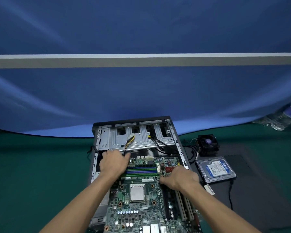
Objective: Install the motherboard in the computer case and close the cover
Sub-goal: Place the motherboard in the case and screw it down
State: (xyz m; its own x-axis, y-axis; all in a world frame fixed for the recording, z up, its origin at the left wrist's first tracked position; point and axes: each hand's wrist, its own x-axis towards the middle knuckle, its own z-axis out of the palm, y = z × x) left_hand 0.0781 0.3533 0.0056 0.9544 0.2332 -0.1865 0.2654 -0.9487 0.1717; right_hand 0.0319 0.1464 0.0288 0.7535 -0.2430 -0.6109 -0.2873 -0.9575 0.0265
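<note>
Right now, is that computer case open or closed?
Open. The case has no cover on, so its metal bays, loose cables and the motherboard show from above.

computer case (142, 140): bare stamped sheet metal, dull silver inside, matt black outer shell | motherboard (141, 207): green circuit laminate; metal processor lid, satin | hard drive (216, 169): metal body, glossy blue-white paper label | table cover (32, 165): matt green cloth | backdrop (141, 91): blue cloth, faint sheen

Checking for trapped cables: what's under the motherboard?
Can't tell. The motherboard covers the case floor; both hands rest on it. Cables show only beyond its far edge.
</note>
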